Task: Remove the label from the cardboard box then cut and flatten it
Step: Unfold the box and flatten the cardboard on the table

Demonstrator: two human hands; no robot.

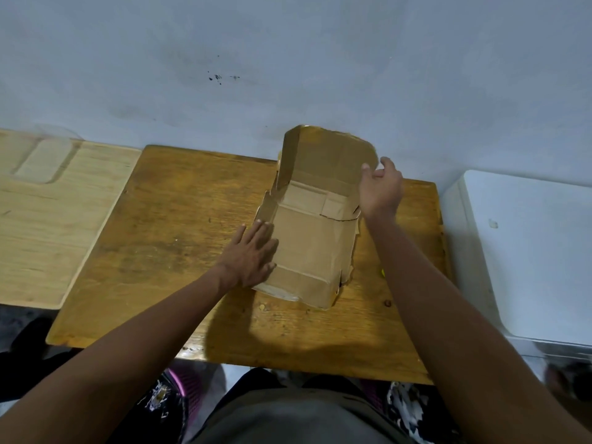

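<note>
Now: my right hand pinches the cardboard box by its raised far flap; left hand lies open and flat on the near-left side (box runs away from me).

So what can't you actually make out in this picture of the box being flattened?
All in the head view:
- The yellow object on the wooden table: mostly hidden behind the right forearm, too little shows to identify.
- The underside of the cardboard box: pressed against the table, so any label left there is hidden.
- The left hand palm and right hand fingertips: turned away or behind the raised flap.
- A cutting tool: none visible.
</note>
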